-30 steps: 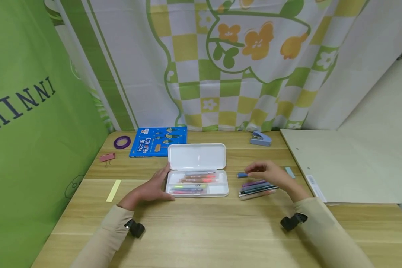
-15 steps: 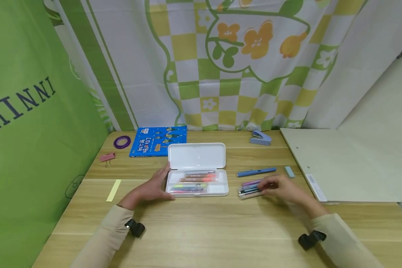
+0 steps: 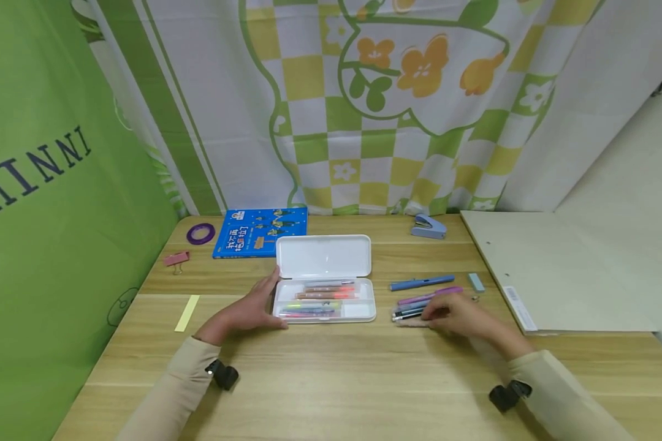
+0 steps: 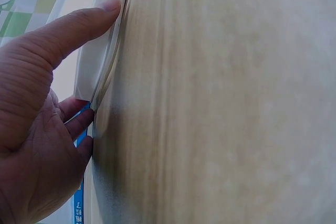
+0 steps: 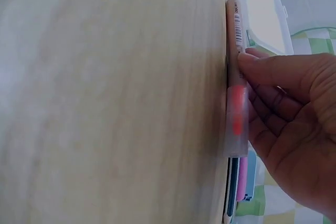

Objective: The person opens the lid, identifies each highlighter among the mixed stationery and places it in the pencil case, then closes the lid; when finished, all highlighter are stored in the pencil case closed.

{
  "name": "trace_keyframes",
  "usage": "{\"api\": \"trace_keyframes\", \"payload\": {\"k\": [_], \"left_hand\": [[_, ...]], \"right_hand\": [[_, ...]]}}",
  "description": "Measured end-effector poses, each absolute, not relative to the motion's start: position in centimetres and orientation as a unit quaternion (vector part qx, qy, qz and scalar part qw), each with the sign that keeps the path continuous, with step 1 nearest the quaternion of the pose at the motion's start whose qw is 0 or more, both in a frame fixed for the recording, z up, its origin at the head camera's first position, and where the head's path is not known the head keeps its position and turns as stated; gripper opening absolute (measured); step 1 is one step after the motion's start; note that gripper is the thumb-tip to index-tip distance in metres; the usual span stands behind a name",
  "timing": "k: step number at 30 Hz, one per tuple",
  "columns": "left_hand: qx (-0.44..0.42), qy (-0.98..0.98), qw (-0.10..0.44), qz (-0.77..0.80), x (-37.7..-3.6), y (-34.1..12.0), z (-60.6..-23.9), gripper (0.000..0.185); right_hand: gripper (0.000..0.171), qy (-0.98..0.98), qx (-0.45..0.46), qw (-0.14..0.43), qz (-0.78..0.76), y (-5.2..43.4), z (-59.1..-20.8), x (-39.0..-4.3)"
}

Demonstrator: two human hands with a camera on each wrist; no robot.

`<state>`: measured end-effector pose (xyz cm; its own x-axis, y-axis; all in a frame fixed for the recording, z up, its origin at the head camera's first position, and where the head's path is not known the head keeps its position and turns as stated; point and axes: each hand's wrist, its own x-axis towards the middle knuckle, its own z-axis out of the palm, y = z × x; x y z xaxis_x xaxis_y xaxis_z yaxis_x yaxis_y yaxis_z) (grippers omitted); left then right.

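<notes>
A white pencil case [image 3: 358, 312] stands with its lid up, several pens lying in its two compartments. My left hand [image 3: 246, 310] holds the case's left end, thumb along the front edge and fingers at the side, as the left wrist view also shows. Right of the case lies a group of pens, among them a purple pen [image 3: 447, 291]. At the near side of this group my right hand [image 3: 456, 313] pinches a brown pen [image 5: 234, 40] with an orange-red section under a clear cap. Just behind lies a blue pen [image 3: 422, 283].
At the back are a blue book [image 3: 262, 233], a purple tape roll [image 3: 201, 233] and a blue stapler [image 3: 428, 227]. A pink binder clip [image 3: 176, 259] and a yellow strip [image 3: 187, 313] lie left, a pale blue eraser [image 3: 476, 282] right, beside a white board [image 3: 574, 275].
My right hand has left the blue pen and come toward the near side of the pen group, where it now pinches the brown pen. The left hand stays on the case.
</notes>
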<state>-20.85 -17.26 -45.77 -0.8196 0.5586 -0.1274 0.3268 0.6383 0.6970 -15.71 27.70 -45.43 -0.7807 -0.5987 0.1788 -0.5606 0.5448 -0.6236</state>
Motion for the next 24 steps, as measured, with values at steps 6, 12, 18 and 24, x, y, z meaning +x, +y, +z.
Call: {"api": "trace_keyframes", "payload": {"k": [6,12,18,24], "left_hand": [[0.248,0.891,0.170,0.341,-20.9,-17.3,-45.9,0.124],[0.247,0.894,0.169,0.333,-21.1,-17.6,-46.1,0.125],[0.251,0.891,0.170,0.337,-21.2,-17.6,-46.4,0.125],[0.252,0.889,0.171,0.341,-21.1,-17.4,-46.2,0.124]], "right_hand": [[0.008,0.878,-0.290,0.064,-0.375,26.5,-43.8,-16.3],[0.010,0.878,-0.253,0.103,-0.394,22.4,-41.4,-18.7],[0.009,0.878,-0.281,0.073,-0.380,17.1,-41.3,-21.5],[0.008,0.879,-0.300,0.076,-0.363,12.9,-41.6,-23.5]]}}
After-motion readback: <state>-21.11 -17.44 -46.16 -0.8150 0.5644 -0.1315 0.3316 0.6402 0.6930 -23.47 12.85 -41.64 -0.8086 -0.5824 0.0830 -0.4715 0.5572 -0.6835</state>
